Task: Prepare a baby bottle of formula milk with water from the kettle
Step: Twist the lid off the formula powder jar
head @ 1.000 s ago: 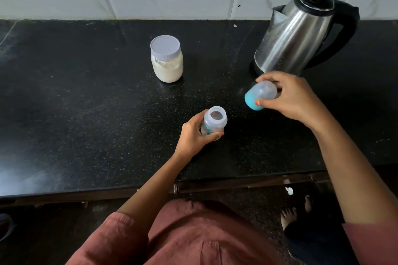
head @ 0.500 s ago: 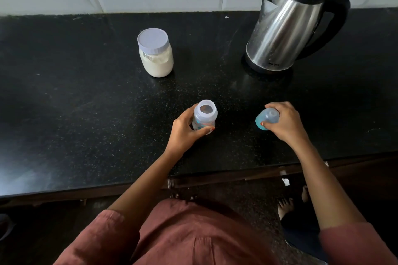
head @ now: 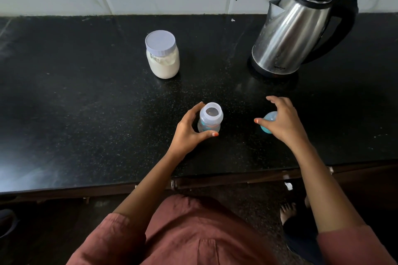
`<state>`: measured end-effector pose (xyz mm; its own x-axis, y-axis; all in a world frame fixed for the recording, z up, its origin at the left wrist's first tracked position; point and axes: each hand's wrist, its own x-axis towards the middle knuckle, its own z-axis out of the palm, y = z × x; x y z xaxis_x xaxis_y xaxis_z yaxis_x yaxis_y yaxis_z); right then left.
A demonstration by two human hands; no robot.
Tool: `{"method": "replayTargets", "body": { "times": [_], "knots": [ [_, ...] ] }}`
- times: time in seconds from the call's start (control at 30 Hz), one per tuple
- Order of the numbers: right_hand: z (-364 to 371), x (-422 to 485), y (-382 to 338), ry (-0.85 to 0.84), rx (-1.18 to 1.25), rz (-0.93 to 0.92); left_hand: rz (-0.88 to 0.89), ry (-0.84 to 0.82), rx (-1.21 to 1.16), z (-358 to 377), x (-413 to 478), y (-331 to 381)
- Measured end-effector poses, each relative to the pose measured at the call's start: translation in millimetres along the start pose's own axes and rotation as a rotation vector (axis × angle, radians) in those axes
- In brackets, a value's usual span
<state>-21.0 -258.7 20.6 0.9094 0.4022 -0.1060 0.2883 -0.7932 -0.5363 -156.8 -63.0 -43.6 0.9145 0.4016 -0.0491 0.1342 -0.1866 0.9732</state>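
Bottle (head: 210, 119) sits uncapped on the counter (head: 86, 103), in front of the kettle (head: 290, 34) and a bit left. My left hand (head: 189, 133) is wrapped round it. The cap (head: 265, 129) is down in front of the kettle, with my right hand (head: 282, 122) loose over it, fingers spread. Looks like the opening step's done. Next up is probably grabbing the kettle handle and pouring slowly, since that neck's narrow.

Nothing written here can actually be read. The kettle (head: 295, 34) has a short line of small dark print low on its steel body, just above its bottom edge, but it is too small to make out. The baby bottle (head: 210, 121), in front of the kettle and to its left, has teal and orange printing on its clear side, which is too blurred to read.
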Motion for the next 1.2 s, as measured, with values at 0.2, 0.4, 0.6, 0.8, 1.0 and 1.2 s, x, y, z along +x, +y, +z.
{"method": "replayTargets", "body": {
  "times": [0.2,0.4,0.6,0.8,1.0,1.2],
  "knots": [
    [9,28,-53,-0.009,0.165,-0.199,0.037,0.040,0.000,-28,-1,-4],
    [37,79,-108,-0.200,0.207,-0.302,-0.028,0.345,-0.008,-68,19,-8],
    [62,129,-147,-0.366,0.131,-0.320,-0.041,0.399,0.081,-106,67,-12],
    [81,156,-175,-0.445,0.145,-0.290,-0.001,0.187,0.254,-136,127,-13],
    [94,161,-187,-0.453,0.251,-0.270,-0.031,0.100,0.216,-149,147,-9],
    [94,159,-192,-0.402,0.205,-0.300,-0.027,0.133,0.262,-150,146,-5]
  ]
}}
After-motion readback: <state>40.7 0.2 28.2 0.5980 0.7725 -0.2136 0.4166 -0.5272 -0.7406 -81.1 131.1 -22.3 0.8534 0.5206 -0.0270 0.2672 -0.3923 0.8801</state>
